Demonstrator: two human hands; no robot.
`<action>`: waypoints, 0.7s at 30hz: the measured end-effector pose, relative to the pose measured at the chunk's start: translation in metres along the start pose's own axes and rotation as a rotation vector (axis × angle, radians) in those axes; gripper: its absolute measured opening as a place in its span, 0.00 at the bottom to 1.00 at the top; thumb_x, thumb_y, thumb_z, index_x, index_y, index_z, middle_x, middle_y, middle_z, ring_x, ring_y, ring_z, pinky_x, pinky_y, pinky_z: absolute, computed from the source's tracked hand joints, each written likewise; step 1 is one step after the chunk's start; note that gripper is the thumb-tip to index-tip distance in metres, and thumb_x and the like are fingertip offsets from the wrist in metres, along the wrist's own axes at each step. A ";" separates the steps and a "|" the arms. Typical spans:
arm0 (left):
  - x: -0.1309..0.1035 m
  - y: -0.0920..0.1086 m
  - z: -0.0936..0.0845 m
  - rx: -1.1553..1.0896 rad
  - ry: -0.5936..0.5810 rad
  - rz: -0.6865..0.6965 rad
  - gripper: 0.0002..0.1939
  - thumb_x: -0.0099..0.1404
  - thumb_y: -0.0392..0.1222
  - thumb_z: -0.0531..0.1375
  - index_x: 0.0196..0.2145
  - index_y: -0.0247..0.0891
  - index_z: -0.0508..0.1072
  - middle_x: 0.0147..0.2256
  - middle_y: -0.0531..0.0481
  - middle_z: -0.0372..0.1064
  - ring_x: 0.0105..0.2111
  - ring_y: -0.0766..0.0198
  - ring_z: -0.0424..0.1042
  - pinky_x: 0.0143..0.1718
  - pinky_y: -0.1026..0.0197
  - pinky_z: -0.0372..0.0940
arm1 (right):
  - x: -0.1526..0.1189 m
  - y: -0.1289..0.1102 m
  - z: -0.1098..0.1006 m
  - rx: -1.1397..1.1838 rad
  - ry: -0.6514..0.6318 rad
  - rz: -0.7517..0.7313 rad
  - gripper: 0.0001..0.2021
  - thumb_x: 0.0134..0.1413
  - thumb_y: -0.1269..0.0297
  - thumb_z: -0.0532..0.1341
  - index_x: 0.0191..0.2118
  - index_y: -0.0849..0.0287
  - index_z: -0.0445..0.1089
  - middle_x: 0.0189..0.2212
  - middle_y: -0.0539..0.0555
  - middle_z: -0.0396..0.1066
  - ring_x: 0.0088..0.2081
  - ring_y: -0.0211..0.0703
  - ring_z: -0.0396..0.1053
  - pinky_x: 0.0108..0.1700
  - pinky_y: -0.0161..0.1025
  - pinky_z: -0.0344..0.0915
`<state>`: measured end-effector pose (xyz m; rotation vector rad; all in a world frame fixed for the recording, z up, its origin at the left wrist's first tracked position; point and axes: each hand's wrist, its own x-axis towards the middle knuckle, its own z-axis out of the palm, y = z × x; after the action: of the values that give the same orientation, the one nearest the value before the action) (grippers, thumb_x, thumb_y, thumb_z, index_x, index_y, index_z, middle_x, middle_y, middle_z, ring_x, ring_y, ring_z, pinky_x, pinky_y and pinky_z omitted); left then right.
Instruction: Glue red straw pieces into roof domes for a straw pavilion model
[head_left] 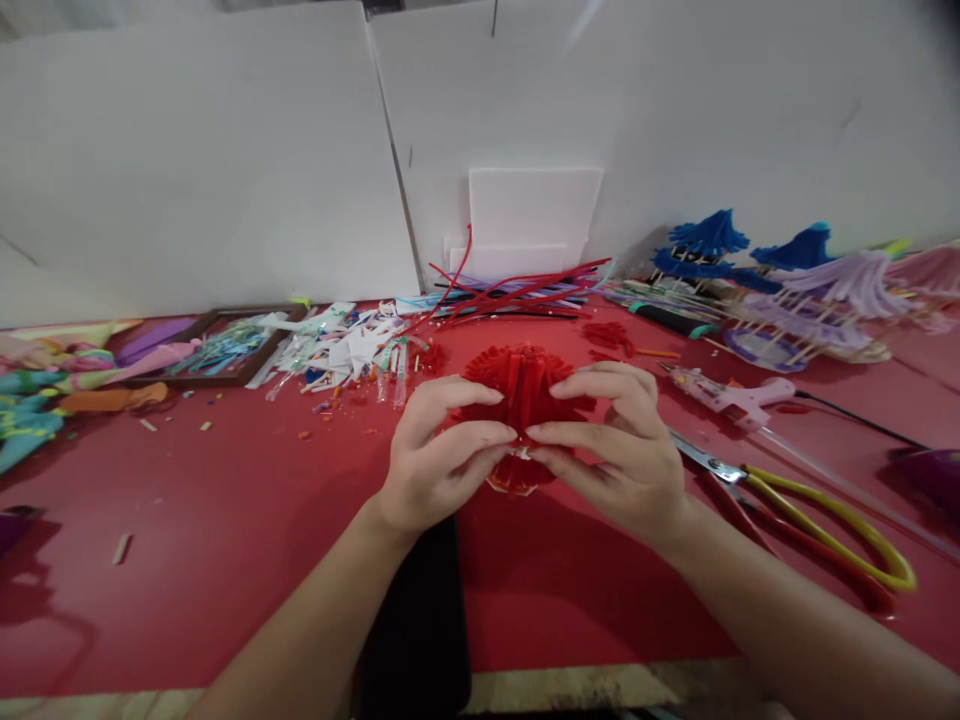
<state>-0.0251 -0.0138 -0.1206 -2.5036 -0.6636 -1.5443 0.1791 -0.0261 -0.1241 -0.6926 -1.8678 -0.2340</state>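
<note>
A round red fuzzy craft piece [523,375] with a ribbed, layered top is held between my hands above the red table [300,570]. On its left side, my left hand [450,450] pinches the near part with bent fingers. My right hand [619,450] grips the right side, its fingertips almost meeting those of the left at the centre. Something small and white shows between the fingertips. Below it, the lower red part has a pale edge. My palms and the piece's underside are hidden.
Scissors [817,530] and a pink glue gun [731,395] lie at right. Behind are red and purple stems [517,293] and blue umbrella-like crafts [709,245]. White scraps [360,345] and a brown frame [217,375] lie left. A black flat object [420,630] is below my hands.
</note>
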 end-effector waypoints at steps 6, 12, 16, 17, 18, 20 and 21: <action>0.003 0.005 0.001 -0.044 0.030 -0.109 0.04 0.60 0.33 0.64 0.34 0.39 0.74 0.42 0.47 0.69 0.43 0.61 0.71 0.45 0.54 0.69 | 0.001 -0.003 0.002 0.022 0.011 0.040 0.02 0.53 0.67 0.67 0.33 0.54 0.73 0.40 0.53 0.69 0.44 0.46 0.67 0.51 0.50 0.62; 0.002 0.005 0.003 -0.059 0.034 -0.106 0.05 0.60 0.32 0.65 0.34 0.40 0.74 0.43 0.47 0.68 0.44 0.61 0.70 0.46 0.54 0.68 | 0.001 -0.008 0.001 0.031 -0.003 0.096 0.01 0.55 0.69 0.64 0.34 0.55 0.72 0.38 0.54 0.66 0.43 0.46 0.65 0.50 0.50 0.60; 0.001 0.004 0.005 -0.026 0.031 -0.067 0.04 0.62 0.34 0.64 0.35 0.40 0.73 0.42 0.47 0.69 0.43 0.60 0.70 0.48 0.51 0.67 | 0.002 -0.012 0.002 0.042 -0.037 0.148 0.03 0.56 0.70 0.61 0.33 0.57 0.71 0.36 0.54 0.65 0.42 0.45 0.64 0.48 0.49 0.60; 0.001 0.004 0.005 -0.008 0.029 -0.056 0.03 0.62 0.36 0.64 0.35 0.40 0.73 0.42 0.47 0.69 0.42 0.60 0.70 0.51 0.49 0.65 | 0.002 -0.013 0.002 0.042 -0.040 0.155 0.03 0.57 0.71 0.61 0.33 0.57 0.71 0.36 0.54 0.65 0.41 0.45 0.65 0.48 0.49 0.60; 0.000 0.004 0.006 0.014 0.025 -0.046 0.03 0.63 0.38 0.64 0.36 0.41 0.73 0.42 0.47 0.70 0.42 0.60 0.70 0.53 0.46 0.63 | 0.002 -0.013 0.002 0.040 -0.038 0.155 0.03 0.56 0.71 0.61 0.33 0.57 0.71 0.37 0.55 0.66 0.42 0.45 0.65 0.48 0.49 0.60; -0.001 0.004 0.006 0.052 0.015 -0.027 0.04 0.64 0.40 0.63 0.37 0.42 0.73 0.42 0.47 0.70 0.42 0.59 0.70 0.57 0.41 0.58 | 0.003 -0.013 0.002 0.031 -0.029 0.136 0.03 0.56 0.71 0.62 0.34 0.56 0.71 0.38 0.55 0.67 0.43 0.46 0.65 0.49 0.50 0.60; -0.001 0.004 0.006 0.061 0.011 -0.024 0.03 0.64 0.39 0.62 0.38 0.42 0.73 0.42 0.47 0.70 0.42 0.59 0.70 0.59 0.40 0.56 | 0.002 -0.011 0.002 0.025 -0.028 0.123 0.02 0.56 0.70 0.62 0.34 0.56 0.71 0.39 0.55 0.68 0.44 0.46 0.66 0.50 0.50 0.60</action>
<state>-0.0193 -0.0157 -0.1237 -2.4496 -0.7311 -1.5210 0.1708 -0.0335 -0.1208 -0.7937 -1.8442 -0.1220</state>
